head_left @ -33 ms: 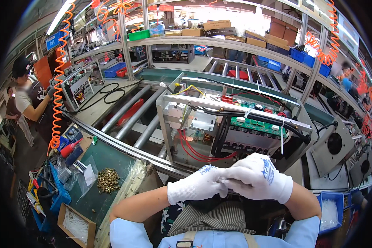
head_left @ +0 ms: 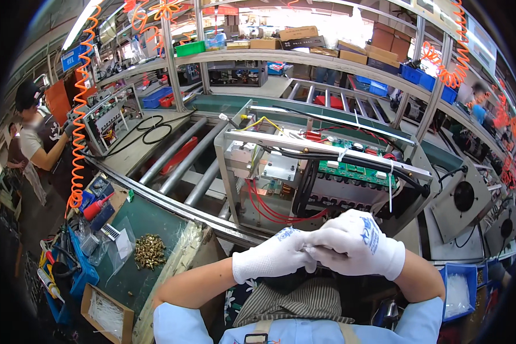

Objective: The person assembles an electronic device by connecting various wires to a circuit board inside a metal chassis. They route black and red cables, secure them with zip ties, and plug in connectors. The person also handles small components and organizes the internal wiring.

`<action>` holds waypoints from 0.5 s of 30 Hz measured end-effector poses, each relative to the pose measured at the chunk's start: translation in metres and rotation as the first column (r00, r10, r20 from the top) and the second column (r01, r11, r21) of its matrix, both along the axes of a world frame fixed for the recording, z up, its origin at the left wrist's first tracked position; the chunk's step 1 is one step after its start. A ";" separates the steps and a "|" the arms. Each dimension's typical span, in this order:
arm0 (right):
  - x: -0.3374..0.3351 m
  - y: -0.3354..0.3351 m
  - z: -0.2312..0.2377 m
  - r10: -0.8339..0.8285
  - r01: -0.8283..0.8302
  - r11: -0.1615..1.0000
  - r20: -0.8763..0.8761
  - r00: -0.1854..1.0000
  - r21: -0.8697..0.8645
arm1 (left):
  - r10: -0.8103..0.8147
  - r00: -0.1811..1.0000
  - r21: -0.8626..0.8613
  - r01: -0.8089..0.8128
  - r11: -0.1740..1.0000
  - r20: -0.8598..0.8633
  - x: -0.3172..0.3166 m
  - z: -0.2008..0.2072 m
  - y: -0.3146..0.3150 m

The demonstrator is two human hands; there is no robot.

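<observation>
In white printed work gloves, my left hand [head_left: 275, 254] and my right hand [head_left: 354, 241] meet close to my body, fingertips touching. Both sets of fingers are curled closed; whatever they pinch, if anything, is too small or hidden to name. Just beyond them stands an open metal equipment frame [head_left: 229, 172] on the roller line. Inside it are a green circuit board [head_left: 355, 172], thick black cables [head_left: 305, 192] and thin red wires [head_left: 264, 209]. A white cable tie [head_left: 390, 192] hangs from its front rail.
At left, a green bench mat [head_left: 149, 209] carries a pile of brass fittings [head_left: 149, 251] and a carton of white cable ties [head_left: 106, 309]. A coiled orange air hose [head_left: 79, 132] hangs there. To the right are a panel with a fan [head_left: 463, 196] and a blue bin [head_left: 458, 293]. A co-worker [head_left: 37, 135] stands far left.
</observation>
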State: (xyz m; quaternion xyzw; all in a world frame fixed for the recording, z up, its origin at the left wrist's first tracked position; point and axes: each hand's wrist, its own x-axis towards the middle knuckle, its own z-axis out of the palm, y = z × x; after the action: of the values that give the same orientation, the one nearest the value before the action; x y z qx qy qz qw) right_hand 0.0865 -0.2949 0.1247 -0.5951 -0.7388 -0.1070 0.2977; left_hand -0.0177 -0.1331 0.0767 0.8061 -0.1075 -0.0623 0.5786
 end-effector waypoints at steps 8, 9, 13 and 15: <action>0.022 -0.019 0.024 -0.208 0.255 0.967 -0.547 0.811 0.011 | 0.316 0.870 0.079 -0.370 0.926 0.378 -0.010 0.001 0.059; 0.026 -0.021 0.025 -0.179 0.282 0.958 -0.645 0.743 0.059 | 0.510 0.735 -0.022 -0.560 0.828 0.447 -0.013 0.005 0.069; 0.029 -0.006 0.035 -0.194 0.264 0.964 -0.614 0.765 0.024 | 0.575 0.505 -0.180 -0.630 0.755 0.644 -0.014 0.043 0.044; 0.019 0.012 0.035 -0.162 0.202 0.979 -0.475 0.865 0.033 | 0.327 0.769 0.110 -0.455 0.884 0.550 -0.017 0.045 0.036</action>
State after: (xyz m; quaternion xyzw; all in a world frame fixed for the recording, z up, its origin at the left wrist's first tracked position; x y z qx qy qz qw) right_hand 0.1050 -0.2829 0.1596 -0.6577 -0.5803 -0.0173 0.4800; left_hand -0.0345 -0.0976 0.1222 0.8601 -0.0789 0.2663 0.4278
